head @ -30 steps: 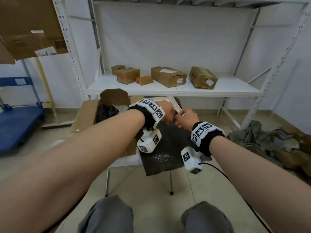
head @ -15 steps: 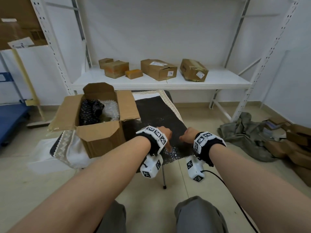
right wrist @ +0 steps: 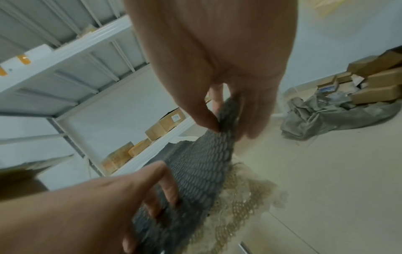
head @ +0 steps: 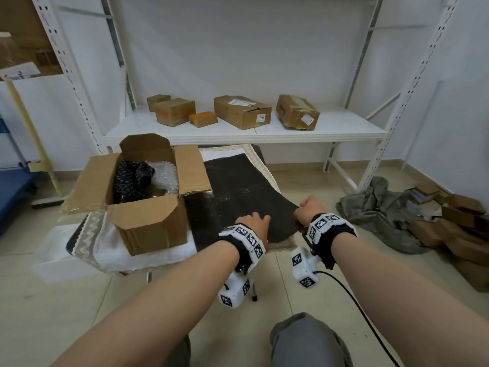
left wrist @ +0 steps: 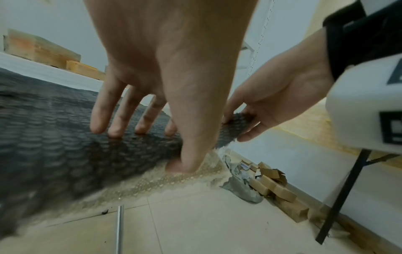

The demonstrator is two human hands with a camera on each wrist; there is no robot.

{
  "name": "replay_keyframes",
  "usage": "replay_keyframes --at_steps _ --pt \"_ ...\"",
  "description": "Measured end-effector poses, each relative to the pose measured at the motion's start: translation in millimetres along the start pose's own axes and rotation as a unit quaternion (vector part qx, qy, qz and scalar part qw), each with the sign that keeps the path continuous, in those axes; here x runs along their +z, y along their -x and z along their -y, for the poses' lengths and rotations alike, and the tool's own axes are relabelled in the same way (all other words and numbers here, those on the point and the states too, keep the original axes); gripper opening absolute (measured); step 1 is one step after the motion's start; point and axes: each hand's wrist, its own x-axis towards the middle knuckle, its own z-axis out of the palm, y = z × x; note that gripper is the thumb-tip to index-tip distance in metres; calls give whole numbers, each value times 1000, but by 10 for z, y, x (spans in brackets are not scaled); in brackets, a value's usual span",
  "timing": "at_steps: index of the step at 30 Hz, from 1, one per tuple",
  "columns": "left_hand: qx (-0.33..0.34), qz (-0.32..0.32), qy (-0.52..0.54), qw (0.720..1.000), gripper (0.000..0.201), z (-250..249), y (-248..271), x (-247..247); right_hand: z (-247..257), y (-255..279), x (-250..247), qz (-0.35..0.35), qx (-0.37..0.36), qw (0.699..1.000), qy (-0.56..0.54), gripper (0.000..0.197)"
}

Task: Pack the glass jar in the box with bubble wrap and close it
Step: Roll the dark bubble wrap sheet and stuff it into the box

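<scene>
Pinching the near right corner of the bubble wrap between thumb and fingers, the right hand is lifting that edge off the worktop; its grip shows plainly from the right wrist, thumb on one face, fingers on the other. Just beside it the left hand is lying on the sheet with fingers spread and straight, tips touching the bubbles, thumb over the near edge. The wrap is lying flat across the worktop's right half, its clear fringe hanging past the front. At its left edge the box is standing open, flaps out, one flap overlapping the sheet. Inside are dark wadding and clear wrap; something brassy is showing between them, but the jar itself cannot be made out. Behind, a shelf is carrying five cartons. On the floor to the right a cloth is lying crumpled beside more cardboard.
</scene>
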Motion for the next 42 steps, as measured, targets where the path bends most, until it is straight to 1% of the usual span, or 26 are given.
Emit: replay_keyframes --at_steps 2,3,4,5,7,10,11,12,13,15,16,18,19,20,22,23,24,26,28,30,34,36,39,40,42 --pt "1 7 42 999 47 69 60 -154 -34 -20 -48 -19 -6 997 -70 13" --pt "2 10 68 998 38 121 89 -237 -47 -12 -80 -37 -6 994 -104 8" --pt "1 8 93 996 31 183 119 -307 -52 22 -131 -50 -2 989 -140 8" --pt "1 3 117 993 26 257 150 -346 -66 29 -166 -60 3 981 -183 10" --pt "3 -11 159 987 23 401 207 -344 -89 42 -221 -61 8 955 -289 14" --pt "2 -3 223 975 24 600 265 -233 -97 87 -261 -42 22 909 -415 40" --pt "3 2 247 969 24 653 281 -201 -111 86 -245 -38 19 901 -431 40" --pt "7 4 267 964 24 695 305 -176 -135 102 -228 -34 7 901 -432 35" --pt "13 4 283 959 24 728 328 -154 -163 111 -196 -25 -10 911 -412 30" --pt "17 3 307 952 21 789 351 -110 -216 125 -131 4 -58 944 -324 31" --pt "16 0 317 948 18 812 359 -102 -237 128 -103 23 -83 954 -287 33" --pt "6 -11 329 944 16 858 366 -92 -274 111 -31 64 -109 960 -250 27" --pt "-4 -18 333 943 22 885 356 -75 -294 97 5 72 -107 961 -243 21" --pt "-20 -25 336 941 34 916 350 -46 -318 84 44 70 -101 962 -244 16" --pt "-59 -47 343 936 58 994 346 39 -395 33 138 39 -85 959 -268 8" --pt "-71 -62 349 932 63 1036 342 85 -436 12 180 15 -77 956 -282 6" --pt "-81 -74 359 927 63 1075 337 142 -490 -2 228 -12 -70 953 -295 4" --pt "-105 -106 401 904 56 1126 361 221 -575 -13 316 -58 -65 945 -316 4" --pt "-125 -147 450 872 48 1120 409 298 -620 3 394 -81 -75 932 -346 3" --pt "-130 -184 499 837 49 1080 457 400 -644 15 458 -90 -82 920 -372 3" --pt "-133 -234 567 778 51 1019 461 510 -689 -37 535 -83 -53 891 -444 17" --pt "-130 -230 600 755 52 1022 432 476 -663 -67 532 -66 -43 873 -480 19" --pt "-132 -205 645 724 51 1060 399 450 -595 -107 534 -44 -37 844 -534 18" --pt "-133 -197 656 716 50 1072 400 444 -584 -115 537 -48 -28 837 -544 19" --pt "-139 -180 667 710 50 1084 404 448 -587 -131 544 -64 1 834 -548 21"
